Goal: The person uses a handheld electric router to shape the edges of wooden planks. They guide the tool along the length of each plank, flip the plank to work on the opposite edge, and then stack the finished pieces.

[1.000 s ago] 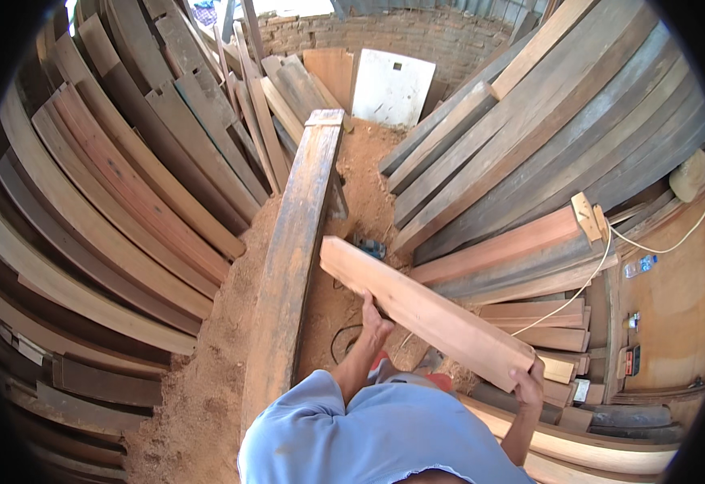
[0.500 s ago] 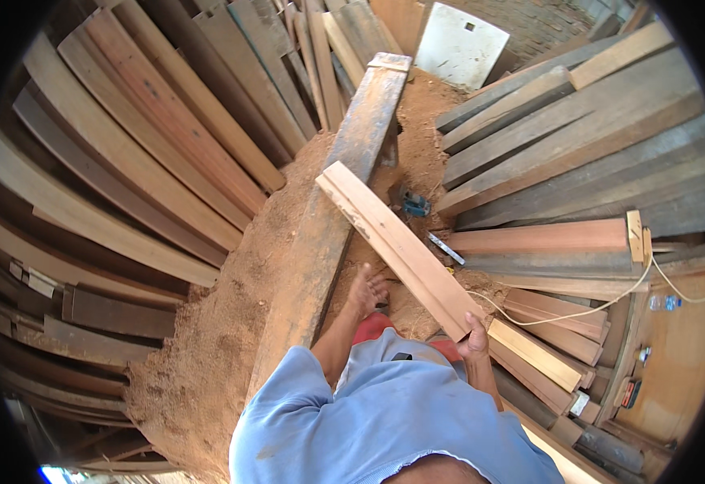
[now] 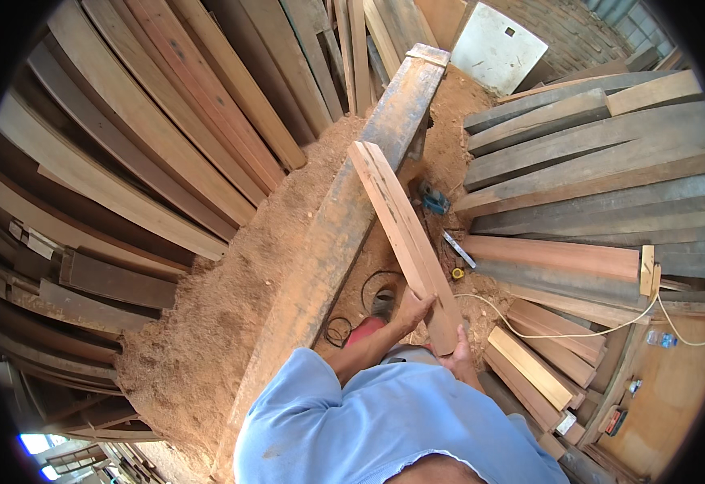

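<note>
A reddish wooden plank [image 3: 405, 230] with a groove along it slants up and away from me, its far end over the long, worn plank bench [image 3: 328, 234]. My left hand [image 3: 418, 306] is closed on the plank's left edge, some way up from the near end. Lower down, my right hand [image 3: 459, 355] grips the near end from the right side. Part of the fingers of both hands is hidden behind the wood. Beyond the plank, a teal power tool [image 3: 434, 199] lies on the sawdust-covered ground.
Long boards [image 3: 199, 97] lean in rows on the left. Grey timbers [image 3: 586, 161] are stacked on the right. A light bar [image 3: 459, 248] and a yellow tape measure [image 3: 458, 274] lie right of the plank. A pale cable [image 3: 562, 335] runs across the right-hand boards.
My left hand, open and apart from the plank before, now holds its left edge. The plank has turned to a steeper angle and rolled somewhat. The whole view has shifted a little.
</note>
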Demonstrator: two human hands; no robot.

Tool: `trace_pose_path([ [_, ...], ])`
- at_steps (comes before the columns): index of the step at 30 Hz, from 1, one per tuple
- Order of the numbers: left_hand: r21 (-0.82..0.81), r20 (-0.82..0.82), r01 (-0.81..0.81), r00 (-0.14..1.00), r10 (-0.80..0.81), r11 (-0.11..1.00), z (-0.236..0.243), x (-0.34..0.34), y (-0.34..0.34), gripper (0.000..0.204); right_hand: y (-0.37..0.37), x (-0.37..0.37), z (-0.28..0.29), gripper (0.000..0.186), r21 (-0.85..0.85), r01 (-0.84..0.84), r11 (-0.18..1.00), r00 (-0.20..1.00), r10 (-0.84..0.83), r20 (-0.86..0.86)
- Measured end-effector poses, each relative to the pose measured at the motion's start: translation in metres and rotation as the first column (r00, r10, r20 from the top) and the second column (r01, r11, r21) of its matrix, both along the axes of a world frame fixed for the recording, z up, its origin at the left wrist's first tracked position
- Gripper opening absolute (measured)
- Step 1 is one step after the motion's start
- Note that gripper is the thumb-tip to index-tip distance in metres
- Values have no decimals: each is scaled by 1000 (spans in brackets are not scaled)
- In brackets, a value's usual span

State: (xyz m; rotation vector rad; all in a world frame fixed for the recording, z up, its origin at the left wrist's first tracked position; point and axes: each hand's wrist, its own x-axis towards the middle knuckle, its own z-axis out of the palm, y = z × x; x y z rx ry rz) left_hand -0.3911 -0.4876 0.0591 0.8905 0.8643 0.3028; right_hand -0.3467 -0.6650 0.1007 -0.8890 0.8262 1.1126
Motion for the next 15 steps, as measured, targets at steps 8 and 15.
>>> trace_pose_path([
  [8,239,-526,249,846,-91,938,20,-25,100,67,29,2,-36,61,-18,-769,639,639,768,-36],
  [15,495,-759,625,649,-51,604,-34,-155,238,82,28,34,-49,26,-390,-650,652,519,756,400],
])
